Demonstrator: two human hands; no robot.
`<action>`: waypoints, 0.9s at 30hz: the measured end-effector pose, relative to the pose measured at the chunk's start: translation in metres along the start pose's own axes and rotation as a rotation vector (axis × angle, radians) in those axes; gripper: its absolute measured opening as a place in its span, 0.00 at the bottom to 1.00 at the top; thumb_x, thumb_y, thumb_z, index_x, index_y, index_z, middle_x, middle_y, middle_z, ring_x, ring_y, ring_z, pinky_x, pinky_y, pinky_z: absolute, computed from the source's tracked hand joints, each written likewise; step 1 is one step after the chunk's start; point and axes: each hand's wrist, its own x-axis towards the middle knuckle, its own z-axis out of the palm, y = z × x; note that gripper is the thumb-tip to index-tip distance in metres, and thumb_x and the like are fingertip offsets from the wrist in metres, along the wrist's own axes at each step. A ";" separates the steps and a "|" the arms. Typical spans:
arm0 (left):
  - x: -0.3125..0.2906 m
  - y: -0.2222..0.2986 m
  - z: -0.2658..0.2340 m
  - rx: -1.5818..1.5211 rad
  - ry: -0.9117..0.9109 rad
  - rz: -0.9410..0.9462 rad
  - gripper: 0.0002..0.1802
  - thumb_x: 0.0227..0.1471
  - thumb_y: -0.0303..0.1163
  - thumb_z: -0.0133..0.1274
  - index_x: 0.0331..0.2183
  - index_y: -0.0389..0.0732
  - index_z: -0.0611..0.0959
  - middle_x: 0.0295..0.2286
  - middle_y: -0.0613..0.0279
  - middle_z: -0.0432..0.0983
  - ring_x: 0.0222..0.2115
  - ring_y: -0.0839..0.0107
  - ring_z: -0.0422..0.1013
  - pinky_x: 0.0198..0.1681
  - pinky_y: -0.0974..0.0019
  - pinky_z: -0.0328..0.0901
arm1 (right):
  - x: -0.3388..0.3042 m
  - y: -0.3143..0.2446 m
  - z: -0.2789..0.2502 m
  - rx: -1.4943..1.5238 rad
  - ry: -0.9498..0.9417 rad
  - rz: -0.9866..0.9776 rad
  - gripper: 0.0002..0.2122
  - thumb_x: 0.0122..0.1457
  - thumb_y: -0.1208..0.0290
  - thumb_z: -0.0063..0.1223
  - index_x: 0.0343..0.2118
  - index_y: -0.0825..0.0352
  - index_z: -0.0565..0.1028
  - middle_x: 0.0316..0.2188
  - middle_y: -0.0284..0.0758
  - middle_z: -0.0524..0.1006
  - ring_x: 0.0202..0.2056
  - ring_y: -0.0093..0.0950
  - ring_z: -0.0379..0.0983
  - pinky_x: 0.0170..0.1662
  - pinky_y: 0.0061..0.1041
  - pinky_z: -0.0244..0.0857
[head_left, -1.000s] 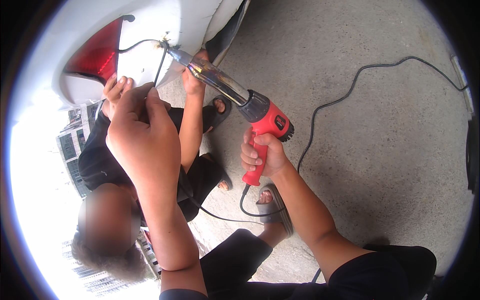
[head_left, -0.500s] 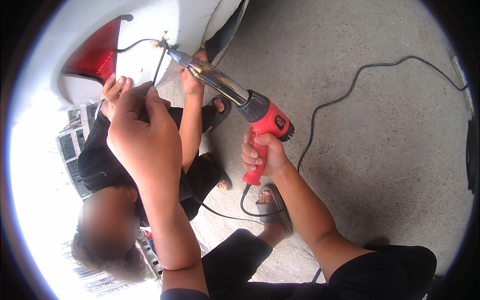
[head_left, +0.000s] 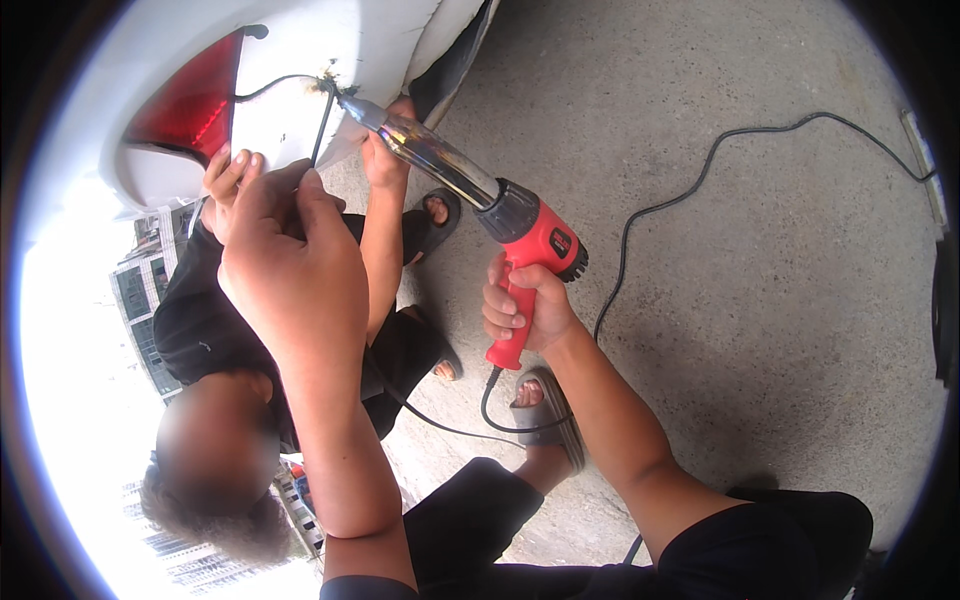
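Note:
My right hand [head_left: 535, 305] is wrapped round the red handle of a heat gun [head_left: 543, 240]. Its long metal nozzle points up and left at a damaged, darkened spot [head_left: 330, 84] on the white car bumper [head_left: 365, 40]. Between pinched thumb and fingers, my left hand [head_left: 300, 260] holds a thin dark rod [head_left: 323, 128]. The rod's upper end meets the damaged spot, right beside the nozzle tip. From there a dark, curved line [head_left: 275, 86] runs left to the red tail light [head_left: 190, 105].
A co-worker in black crouches at the left, one hand [head_left: 228, 175] by the tail light and the other [head_left: 388, 160] under the bumper edge, behind the nozzle. A black cord [head_left: 690, 185] winds over the concrete floor [head_left: 780, 300]. My sandalled foot [head_left: 545, 420] stands below the heat gun.
My left hand and the rod's lower end have shifted slightly to the right, so the rod stands a little steeper. The heat gun has barely moved.

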 end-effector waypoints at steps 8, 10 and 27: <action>0.000 -0.006 0.003 0.022 0.027 0.060 0.03 0.53 0.25 0.57 0.30 0.36 0.83 0.21 0.57 0.80 0.21 0.67 0.78 0.31 0.68 0.70 | 0.000 0.001 -0.002 -0.003 -0.002 0.006 0.10 0.60 0.64 0.49 0.40 0.61 0.75 0.17 0.27 0.66 0.15 0.19 0.59 0.22 0.25 0.62; 0.000 -0.005 0.003 0.013 0.029 0.055 0.03 0.52 0.26 0.57 0.30 0.37 0.82 0.21 0.58 0.80 0.21 0.67 0.77 0.31 0.68 0.70 | 0.000 0.001 -0.002 0.001 0.001 0.009 0.10 0.60 0.64 0.49 0.40 0.61 0.75 0.17 0.27 0.66 0.15 0.19 0.59 0.22 0.25 0.62; -0.003 -0.002 0.006 0.002 -0.002 0.017 0.04 0.51 0.24 0.59 0.27 0.37 0.80 0.22 0.55 0.79 0.21 0.61 0.77 0.29 0.64 0.71 | -0.001 0.003 -0.004 0.006 -0.017 -0.001 0.10 0.60 0.64 0.50 0.40 0.61 0.75 0.17 0.28 0.66 0.15 0.19 0.59 0.21 0.26 0.62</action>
